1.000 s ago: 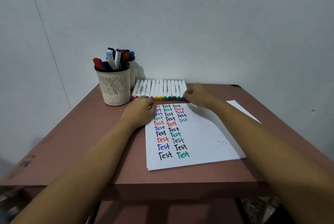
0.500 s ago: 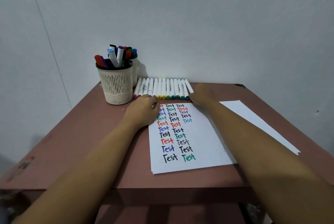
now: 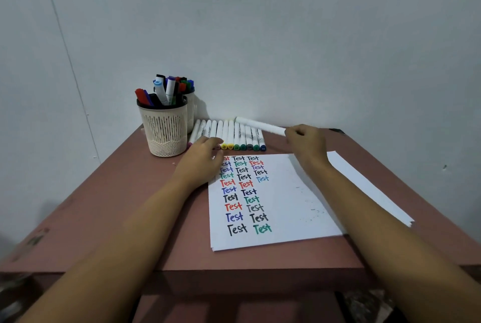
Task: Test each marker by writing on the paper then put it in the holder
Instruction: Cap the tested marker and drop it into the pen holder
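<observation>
The right hand [image 3: 305, 143] pinches one end of a plain white-barrelled marker [image 3: 257, 124], held nearly level over the far ends of the marker row [image 3: 229, 136] to the right of the holder [image 3: 165, 130]. Its coloured tip is hidden in the fingers. The left hand [image 3: 201, 157] rests loose-fingered, gripping nothing, on the paper [image 3: 286, 205] just right of the holder.

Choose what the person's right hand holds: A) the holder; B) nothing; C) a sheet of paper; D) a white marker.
D: the right hand pinches one end of a white marker, held slanting above the row of markers.
</observation>
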Demonstrator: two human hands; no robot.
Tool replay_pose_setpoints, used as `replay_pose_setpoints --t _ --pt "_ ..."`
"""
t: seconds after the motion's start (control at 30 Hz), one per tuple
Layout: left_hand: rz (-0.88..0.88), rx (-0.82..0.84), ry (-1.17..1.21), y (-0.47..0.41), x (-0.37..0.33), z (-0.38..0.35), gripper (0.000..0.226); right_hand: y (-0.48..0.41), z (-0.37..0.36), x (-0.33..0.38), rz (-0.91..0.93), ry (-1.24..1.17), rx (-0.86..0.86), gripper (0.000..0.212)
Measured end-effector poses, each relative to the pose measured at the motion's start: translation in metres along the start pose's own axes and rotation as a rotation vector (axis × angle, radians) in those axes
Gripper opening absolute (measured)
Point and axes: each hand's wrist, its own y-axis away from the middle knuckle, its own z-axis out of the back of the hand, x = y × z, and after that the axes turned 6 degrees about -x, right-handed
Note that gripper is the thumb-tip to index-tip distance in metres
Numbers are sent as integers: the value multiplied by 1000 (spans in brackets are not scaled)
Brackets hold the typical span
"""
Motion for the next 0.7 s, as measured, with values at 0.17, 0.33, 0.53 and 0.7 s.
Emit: replay_pose_setpoints --t 0.17,0.33,0.53,0.7 --pt "-161 -69 111 5 -6 3 47 25 10 -2 -83 -146 18 23" --pt "-261 68 50 10 -13 4 37 35 10 -11 -212 -290 -6 38" --pt "-288 126 14 12 -23 0 36 34 9 -8 -247 -331 -13 48" --pt "-292 123 47 15 -31 0 30 39 5 -1 -370 -678 216 37"
